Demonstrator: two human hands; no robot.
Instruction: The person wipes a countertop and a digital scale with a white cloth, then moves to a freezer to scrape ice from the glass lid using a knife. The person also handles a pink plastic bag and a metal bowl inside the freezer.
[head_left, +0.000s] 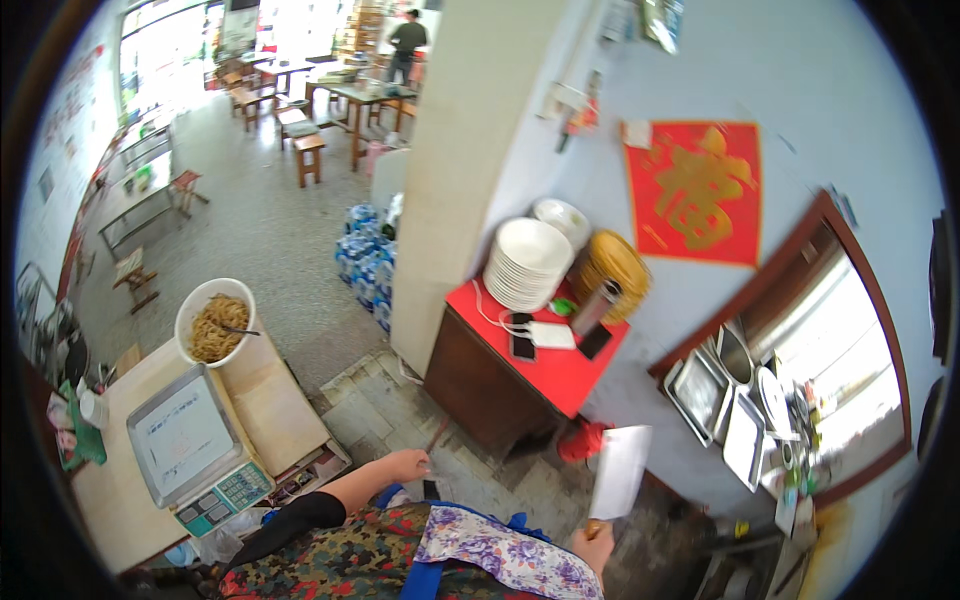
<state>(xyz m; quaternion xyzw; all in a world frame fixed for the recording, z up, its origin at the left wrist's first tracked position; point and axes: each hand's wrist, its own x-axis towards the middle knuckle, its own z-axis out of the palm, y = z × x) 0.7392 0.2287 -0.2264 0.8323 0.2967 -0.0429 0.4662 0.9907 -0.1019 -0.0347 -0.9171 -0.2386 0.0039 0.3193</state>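
My right hand (594, 551) is closed round the wooden handle of a cleaver (622, 472), whose broad blade points up. My left hand (409, 466) hangs in front of my apron with its fingers curled; whether it holds anything is unclear. To its left, a wooden table (300, 442) bears a digital scale with a metal tray (180, 435) and a white bowl of noodles (219, 326) with a utensil in it. Before me stands a red-topped cabinet (551, 375) with a stack of white plates (525, 262), phones, a white power bank (553, 335) and a yellow basket (615, 274).
A pillar (465, 172) stands beside the cabinet, with packs of bottled water (365, 259) at its foot. Metal trays (701, 386) lean by a framed opening at right. Tables and stools fill the room behind, where a person (407, 46) stands. A red bag (581, 441) is near the cabinet.
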